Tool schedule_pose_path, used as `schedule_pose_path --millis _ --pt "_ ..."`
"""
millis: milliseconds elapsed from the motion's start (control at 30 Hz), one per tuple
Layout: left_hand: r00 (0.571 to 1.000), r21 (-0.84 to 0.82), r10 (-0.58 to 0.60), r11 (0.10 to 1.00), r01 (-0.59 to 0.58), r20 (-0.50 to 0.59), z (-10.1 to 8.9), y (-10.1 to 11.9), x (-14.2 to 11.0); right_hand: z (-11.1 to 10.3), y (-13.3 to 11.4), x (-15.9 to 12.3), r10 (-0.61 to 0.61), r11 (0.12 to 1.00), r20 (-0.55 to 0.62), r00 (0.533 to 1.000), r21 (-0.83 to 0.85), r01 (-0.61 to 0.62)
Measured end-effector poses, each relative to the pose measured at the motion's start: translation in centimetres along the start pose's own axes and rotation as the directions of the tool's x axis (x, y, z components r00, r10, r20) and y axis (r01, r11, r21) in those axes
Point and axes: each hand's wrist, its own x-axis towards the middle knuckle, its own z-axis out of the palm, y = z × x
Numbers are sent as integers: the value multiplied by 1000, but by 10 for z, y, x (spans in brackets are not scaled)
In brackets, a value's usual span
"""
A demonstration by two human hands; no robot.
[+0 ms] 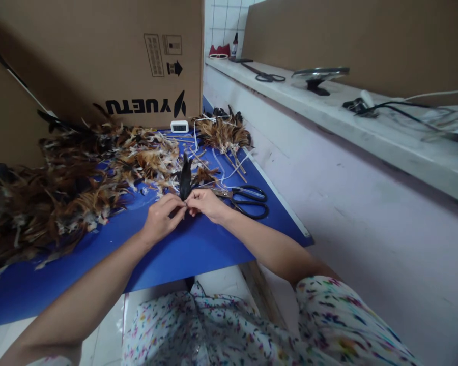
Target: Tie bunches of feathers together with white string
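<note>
My left hand point(165, 217) and my right hand point(205, 203) meet over the front of the blue table point(198, 254). Both pinch the base of a black feather point(185, 178) that points upward between them. What else the fingertips hold at the stem is too small to make out. Just right of my right hand lie black-handled scissors point(250, 199), blades partly behind the hand. Beyond my hands spread loose brown feathers point(148, 162). A bundle of brown feathers on sticks point(225, 133) lies at the back right, with white string point(223, 178) trailing near it.
A big pile of dark brown feathers point(41, 213) covers the table's left side. Behind stands a cardboard box point(156, 66) with a small white digital clock point(179, 126) before it. Along the right, a ledge point(290, 94) carries another pair of scissors point(269, 77), a round stand point(320, 76) and cables point(404, 107).
</note>
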Motion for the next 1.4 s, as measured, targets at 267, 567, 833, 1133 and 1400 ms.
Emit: schedule_pose_path --millis 267,567,833,1133,1400 --pt "992 -193 -122 974 123 14 -1 1 0 0 -5 -3 -26 998 -12 1000 -59 25" --pt "981 -303 -194 935 186 5 -1 -1 0 -5 -4 -3 -33 999 35 999 -21 34" --pt "963 -488 -238 830 270 127 2 0 1 -8 -4 -2 15 999 55 998 -40 -13" --pt "892 -632 -410 644 431 189 4 -6 6 -14 -10 -6 -33 997 92 995 -71 39" --pt "828 -675 -511 530 514 229 6 -10 7 -17 -14 -8 -52 994 157 986 -86 66"
